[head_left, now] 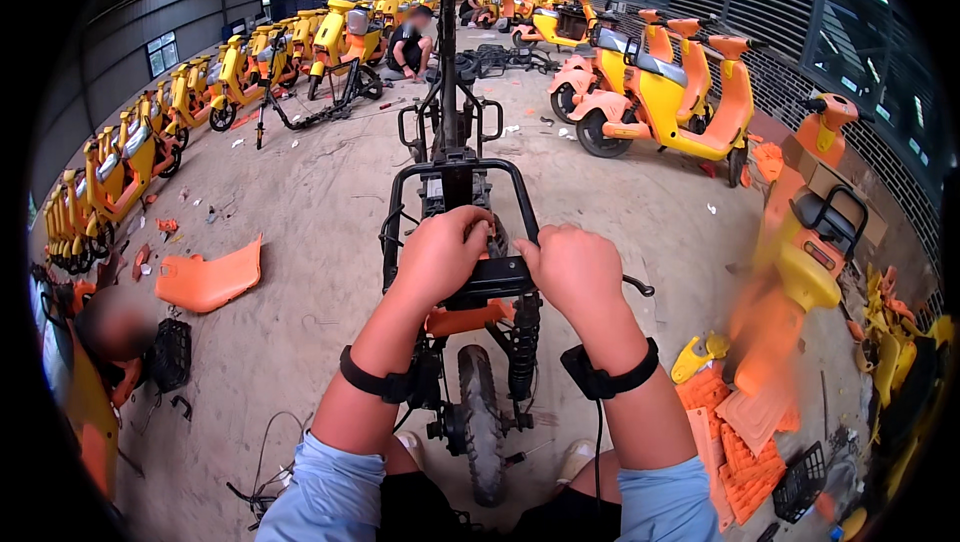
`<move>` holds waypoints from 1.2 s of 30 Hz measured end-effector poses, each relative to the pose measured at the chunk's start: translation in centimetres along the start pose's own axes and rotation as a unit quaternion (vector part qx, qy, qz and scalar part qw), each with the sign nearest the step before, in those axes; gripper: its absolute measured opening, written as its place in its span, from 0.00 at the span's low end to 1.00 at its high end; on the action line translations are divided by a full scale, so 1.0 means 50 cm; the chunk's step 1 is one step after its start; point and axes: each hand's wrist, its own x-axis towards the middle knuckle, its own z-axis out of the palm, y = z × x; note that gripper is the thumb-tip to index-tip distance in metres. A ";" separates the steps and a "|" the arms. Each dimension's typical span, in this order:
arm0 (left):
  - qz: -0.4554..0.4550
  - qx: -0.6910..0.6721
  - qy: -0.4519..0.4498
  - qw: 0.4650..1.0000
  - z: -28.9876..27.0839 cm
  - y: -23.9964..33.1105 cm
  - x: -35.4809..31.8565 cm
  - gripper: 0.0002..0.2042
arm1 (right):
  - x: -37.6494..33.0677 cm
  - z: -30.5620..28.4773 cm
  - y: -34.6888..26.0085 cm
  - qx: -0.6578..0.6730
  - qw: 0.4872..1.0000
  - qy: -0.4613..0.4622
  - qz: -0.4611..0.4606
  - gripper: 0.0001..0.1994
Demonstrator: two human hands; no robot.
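Left hand and right hand both clamped on the rear bar of the stripped black scooter frame dead centre, near, rear wheel below; looks heavy, rigid metal, best gripped at that bar.

Bare floor left; orange panel, parts pile flank frame.

Both hands grip the rear of a stripped black scooter frame: the left hand and right hand close on its black rack. Below the hands sits the rear wheel. Left of the frame, an orange panel lies on the floor; right of it stand yellow-orange scooters.
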 end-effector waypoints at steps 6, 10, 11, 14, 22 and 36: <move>-0.002 -0.005 0.004 1.000 0.007 -0.013 0.005 0.12 | -0.014 -0.019 0.016 0.043 0.997 0.038 -0.045 0.15; 0.009 0.002 0.007 1.000 0.001 -0.007 0.005 0.12 | -0.016 -0.004 0.029 0.065 0.993 0.024 -0.101 0.08; 0.015 0.003 0.011 1.000 0.000 -0.009 0.006 0.12 | -0.017 -0.002 0.028 0.060 0.993 0.025 -0.099 0.07; 0.003 0.031 0.009 0.999 0.007 -0.012 -0.003 0.12 | -0.018 -0.001 0.018 0.033 0.995 0.025 -0.092 0.04; 0.030 0.004 0.013 0.999 0.016 -0.026 0.000 0.11 | -0.016 0.014 -0.003 0.001 0.998 0.038 -0.041 0.06; 0.007 0.015 0.018 1.000 0.010 0.001 0.008 0.10 | -0.005 0.021 -0.016 0.053 0.997 0.045 0.018 0.07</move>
